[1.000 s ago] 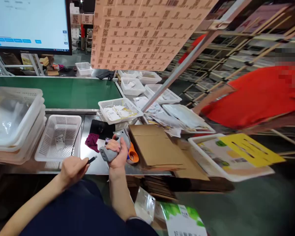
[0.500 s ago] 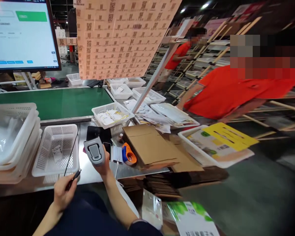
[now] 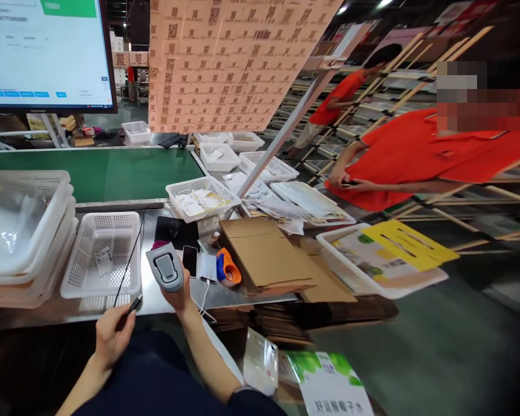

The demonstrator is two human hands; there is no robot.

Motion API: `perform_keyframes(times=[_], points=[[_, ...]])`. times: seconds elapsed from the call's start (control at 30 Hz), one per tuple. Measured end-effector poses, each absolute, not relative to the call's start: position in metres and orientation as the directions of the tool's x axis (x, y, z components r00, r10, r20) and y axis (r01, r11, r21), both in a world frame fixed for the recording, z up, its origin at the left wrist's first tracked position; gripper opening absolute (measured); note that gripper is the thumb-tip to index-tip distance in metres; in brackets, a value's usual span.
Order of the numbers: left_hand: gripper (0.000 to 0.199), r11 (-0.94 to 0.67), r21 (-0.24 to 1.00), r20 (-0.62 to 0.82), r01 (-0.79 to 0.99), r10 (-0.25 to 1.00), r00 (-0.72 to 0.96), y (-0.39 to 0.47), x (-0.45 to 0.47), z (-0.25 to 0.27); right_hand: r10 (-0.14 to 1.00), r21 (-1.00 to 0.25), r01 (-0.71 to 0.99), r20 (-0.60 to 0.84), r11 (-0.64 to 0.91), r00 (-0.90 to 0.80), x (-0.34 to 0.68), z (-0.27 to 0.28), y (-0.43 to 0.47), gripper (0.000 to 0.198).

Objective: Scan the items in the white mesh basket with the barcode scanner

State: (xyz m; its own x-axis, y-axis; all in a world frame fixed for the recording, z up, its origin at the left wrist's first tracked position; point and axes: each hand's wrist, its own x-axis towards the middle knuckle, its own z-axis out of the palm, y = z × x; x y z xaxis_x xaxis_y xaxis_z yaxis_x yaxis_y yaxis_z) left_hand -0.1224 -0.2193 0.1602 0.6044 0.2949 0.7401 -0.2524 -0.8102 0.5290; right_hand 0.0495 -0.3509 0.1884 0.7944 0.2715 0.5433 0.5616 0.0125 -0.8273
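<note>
My right hand (image 3: 181,293) is wrapped round a grey barcode scanner (image 3: 166,267), held above the metal table's front edge. Between the closed fingers of my left hand (image 3: 112,334) is a black cable plug (image 3: 134,303). A thin black cable (image 3: 129,260) runs up from near that hand across a white perforated basket (image 3: 71,271). Inside the basket lies a small clear packet with a white label (image 3: 104,260). Right of the scanner are a phone (image 3: 189,260), a white power bank (image 3: 207,268) with a white cable, and an orange and blue tape dispenser (image 3: 228,269).
Stacked white baskets (image 3: 26,277) stand at the left. Flat cardboard (image 3: 268,251) covers the table's right part. Behind are a green conveyor belt (image 3: 112,176), a monitor (image 3: 47,63) and a slanted metal post (image 3: 281,136). A person in red (image 3: 398,156) stands at the right.
The view has shifted slightly, showing more of the phone. Both my hands keep their holds. The person in red now has both hands together in front.
</note>
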Motion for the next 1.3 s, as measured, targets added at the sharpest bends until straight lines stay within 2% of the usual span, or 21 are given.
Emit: perform_keyframes(times=[0.1,0.23,0.4,0.5,0.63,0.7,0.77,0.87,0.93,1.03,1.07,1.17,1.3], points=[[0.011,-0.834,0.498,0.753,-0.237,0.279,0.596,-0.219,-0.122,0.157,0.246,-0.846,0.532,0.522,0.027,0.817,0.049,0.179,-0.346,0.015],[0.013,-0.849,0.474,0.762,-0.232,0.264,0.591,-0.22,-0.118,0.152,0.228,-0.907,0.415,0.419,0.068,0.879,0.049,0.164,-0.343,0.029],[0.01,-0.875,0.412,0.789,-0.253,0.204,0.579,-0.216,-0.116,0.138,0.219,-0.915,0.393,0.404,0.095,0.888,0.062,0.158,-0.358,0.031],[0.014,-0.874,0.402,0.787,-0.271,0.179,0.59,-0.211,-0.117,0.128,0.144,-0.931,0.361,0.364,0.048,0.92,0.076,0.162,-0.375,0.041],[0.014,-0.858,0.426,0.786,-0.287,0.194,0.586,-0.207,-0.118,0.126,0.039,-0.951,0.307,0.306,-0.028,0.951,0.083,0.171,-0.385,0.043],[0.012,-0.853,0.44,0.786,-0.279,0.216,0.579,-0.208,-0.118,0.131,0.054,-0.975,0.218,0.22,0.053,0.974,0.074,0.178,-0.381,0.038],[0.013,-0.856,0.448,0.779,-0.258,0.232,0.582,-0.21,-0.12,0.141,0.138,-0.967,0.014,0.051,0.256,0.989,0.059,0.188,-0.371,0.034],[0.014,-0.861,0.441,0.781,-0.253,0.23,0.58,-0.213,-0.124,0.159,0.318,-0.791,-0.305,-0.148,0.531,0.936,0.037,0.205,-0.357,0.037],[0.015,-0.853,0.456,0.768,-0.252,0.234,0.597,-0.215,-0.125,0.167,0.418,-0.602,-0.468,-0.233,0.648,0.878,0.033,0.212,-0.35,0.033],[0.014,-0.842,0.474,0.739,-0.256,0.223,0.636,-0.217,-0.127,0.173,0.56,-0.245,-0.66,-0.372,0.71,0.74,0.035,0.212,-0.345,0.02],[0.014,-0.845,0.469,0.734,-0.258,0.21,0.646,-0.218,-0.127,0.174,0.585,-0.164,-0.687,-0.409,0.707,0.7,0.036,0.21,-0.344,0.018],[0.014,-0.862,0.43,0.721,-0.269,0.148,0.677,-0.221,-0.128,0.177,0.628,-0.046,-0.719,-0.451,0.694,0.634,0.034,0.202,-0.342,0.015],[0.013,-0.874,0.414,0.721,-0.256,0.143,0.678,-0.224,-0.127,0.18,0.653,-0.012,-0.737,-0.454,0.675,0.606,0.03,0.202,-0.339,0.015]])
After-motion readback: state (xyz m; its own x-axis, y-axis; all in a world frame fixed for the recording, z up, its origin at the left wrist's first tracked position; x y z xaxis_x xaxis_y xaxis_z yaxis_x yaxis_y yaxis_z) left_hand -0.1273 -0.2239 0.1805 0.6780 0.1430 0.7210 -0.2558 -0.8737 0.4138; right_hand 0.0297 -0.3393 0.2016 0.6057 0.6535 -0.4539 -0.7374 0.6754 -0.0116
